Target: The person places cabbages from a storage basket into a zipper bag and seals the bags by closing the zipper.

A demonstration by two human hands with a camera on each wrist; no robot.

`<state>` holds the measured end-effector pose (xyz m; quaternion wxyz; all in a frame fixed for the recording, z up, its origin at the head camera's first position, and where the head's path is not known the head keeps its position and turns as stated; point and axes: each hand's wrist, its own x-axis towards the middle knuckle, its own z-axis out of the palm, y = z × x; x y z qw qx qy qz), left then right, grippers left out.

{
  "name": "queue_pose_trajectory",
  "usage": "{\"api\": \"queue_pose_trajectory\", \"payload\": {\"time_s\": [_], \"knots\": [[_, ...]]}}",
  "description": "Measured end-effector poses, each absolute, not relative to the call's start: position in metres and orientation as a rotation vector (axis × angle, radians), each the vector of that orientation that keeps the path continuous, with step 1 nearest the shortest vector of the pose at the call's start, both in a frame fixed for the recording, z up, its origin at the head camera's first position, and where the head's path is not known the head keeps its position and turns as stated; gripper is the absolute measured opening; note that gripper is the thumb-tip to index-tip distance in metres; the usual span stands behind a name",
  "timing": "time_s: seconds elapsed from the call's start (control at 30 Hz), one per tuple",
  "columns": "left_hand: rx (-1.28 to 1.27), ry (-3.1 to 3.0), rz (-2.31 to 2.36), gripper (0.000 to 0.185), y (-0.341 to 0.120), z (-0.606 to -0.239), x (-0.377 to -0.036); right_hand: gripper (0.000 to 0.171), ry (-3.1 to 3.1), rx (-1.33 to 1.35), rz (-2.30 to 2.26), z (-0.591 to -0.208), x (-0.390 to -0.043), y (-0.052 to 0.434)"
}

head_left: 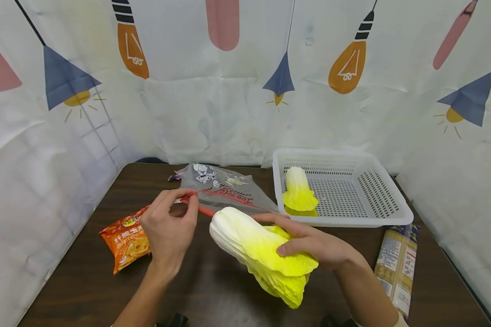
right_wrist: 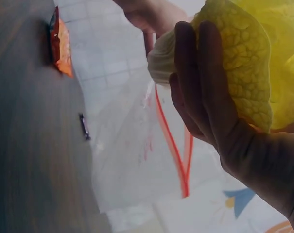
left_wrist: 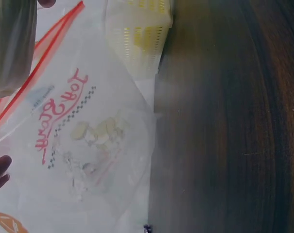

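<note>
Noodle packet [head_left: 397, 268] cut off below

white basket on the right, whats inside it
Inside the white basket lies one napa cabbage, white stem toward the back, yellow leaves toward the front. The rest of the perforated floor shows bare. The near rim hides the front edge of the floor.

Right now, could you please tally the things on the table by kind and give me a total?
Cabbages: 2, one in the right hand, one in the basket
Snack packets: 2
Zip bag: 1
Basket: 1
Total: 6
</note>
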<state>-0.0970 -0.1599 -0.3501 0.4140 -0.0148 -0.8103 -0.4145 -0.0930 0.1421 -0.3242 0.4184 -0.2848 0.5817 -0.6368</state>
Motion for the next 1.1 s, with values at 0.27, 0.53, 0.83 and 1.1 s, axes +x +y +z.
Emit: {"api": "queue_pose_trajectory", "payload": {"time_s": [0.27,0.53,0.83,1.1], "knots": [[-0.102,-1.998,-1.069,0.009,-0.157,-0.346,-0.094,0.068,1.318,-0.676,-1.697,-0.33,-0.099,0.149],[-0.139,-2.044,-1.07,0.012,-0.157,-0.344,-0.09,0.071,1.384,-0.589,-1.715,-0.335,-0.104,0.152],[-0.138,-2.067,-1.075,0.014,-0.157,-0.345,-0.089,0.067,1.59,-0.456,-1.672,-0.337,-0.109,0.153],[-0.14,-2.101,-1.098,0.012,-0.153,-0.347,-0.09,0.064,1.733,-0.399,-1.682,-0.341,-0.112,0.152]]}}
